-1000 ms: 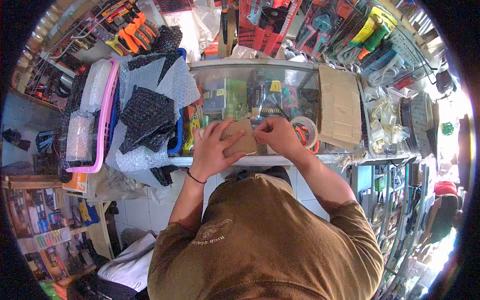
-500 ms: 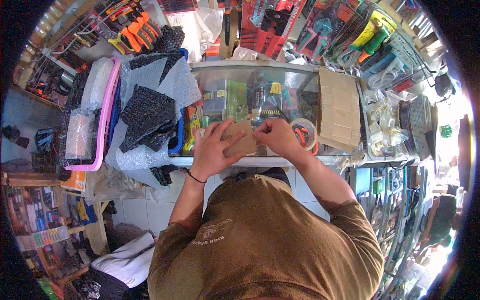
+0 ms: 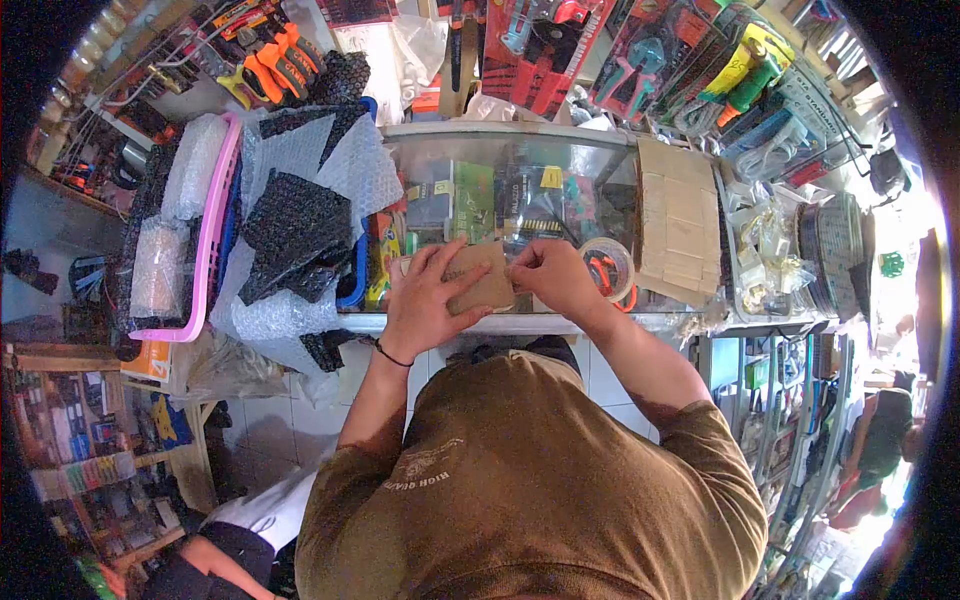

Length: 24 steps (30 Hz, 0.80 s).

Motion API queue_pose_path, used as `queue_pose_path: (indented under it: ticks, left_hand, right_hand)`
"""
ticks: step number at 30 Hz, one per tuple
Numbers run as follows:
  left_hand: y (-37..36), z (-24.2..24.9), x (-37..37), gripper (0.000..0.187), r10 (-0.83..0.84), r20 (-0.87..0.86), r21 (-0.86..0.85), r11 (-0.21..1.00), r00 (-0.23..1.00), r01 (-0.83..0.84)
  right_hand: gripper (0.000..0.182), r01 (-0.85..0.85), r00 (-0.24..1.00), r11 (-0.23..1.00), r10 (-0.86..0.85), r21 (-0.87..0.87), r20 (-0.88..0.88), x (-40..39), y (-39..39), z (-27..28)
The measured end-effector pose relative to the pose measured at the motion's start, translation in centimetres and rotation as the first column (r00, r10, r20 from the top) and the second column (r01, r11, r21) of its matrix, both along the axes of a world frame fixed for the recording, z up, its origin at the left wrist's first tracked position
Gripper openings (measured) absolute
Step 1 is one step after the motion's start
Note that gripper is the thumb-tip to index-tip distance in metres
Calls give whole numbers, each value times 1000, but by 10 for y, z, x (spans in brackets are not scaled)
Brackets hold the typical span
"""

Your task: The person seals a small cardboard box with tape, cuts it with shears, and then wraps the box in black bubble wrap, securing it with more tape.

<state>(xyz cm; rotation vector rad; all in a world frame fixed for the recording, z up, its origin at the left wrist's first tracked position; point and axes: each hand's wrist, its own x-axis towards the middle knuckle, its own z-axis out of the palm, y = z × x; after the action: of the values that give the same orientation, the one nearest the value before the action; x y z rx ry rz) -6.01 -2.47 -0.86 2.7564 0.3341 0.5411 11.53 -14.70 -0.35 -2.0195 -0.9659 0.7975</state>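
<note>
On the glass counter, my left hand [image 3: 432, 298] grips a small brown cardboard package [image 3: 486, 262], its fingers spread across the top and its thumb along the near side. Just to the right, my right hand [image 3: 551, 272] is closed in a pinch by the package's right edge. What the pinched fingers hold, if anything, is too small to make out. A roll of clear tape [image 3: 627, 262] lies beside my right hand, with orange-handled scissors [image 3: 629, 298] partly under it.
A flat cardboard sheet [image 3: 678, 220] lies on the counter's right. Bubble wrap [image 3: 296, 235] is heaped at the left beside a pink-rimmed basket [image 3: 212, 230]. Packaged tools [image 3: 545, 55] hang along the back. Another person [image 3: 225, 555] is low at the left, and someone else [image 3: 880, 445] is far right.
My hands and the package stay almost where they were. The person at lower left has shifted, and a forearm now shows there.
</note>
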Motion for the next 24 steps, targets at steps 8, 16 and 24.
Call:
queue_pose_path:
  ticks: [8,16,24]
  left_hand:
    - [1,-3,0,52,-12,30,-15,1000,999,13]
    - [1,-2,0,52,-4,0,13,1000,1000,4]
    - [0,1,1,53,-5,7,31,1000,1000,5]
  right_hand:
    - [19,0,998,1000,0,2,-67,1,1,-2]
    - [18,19,992,1000,-19,-5,-127,0,2,-3]
    - [19,65,975,998,-68,-24,-211,2,4,-13]
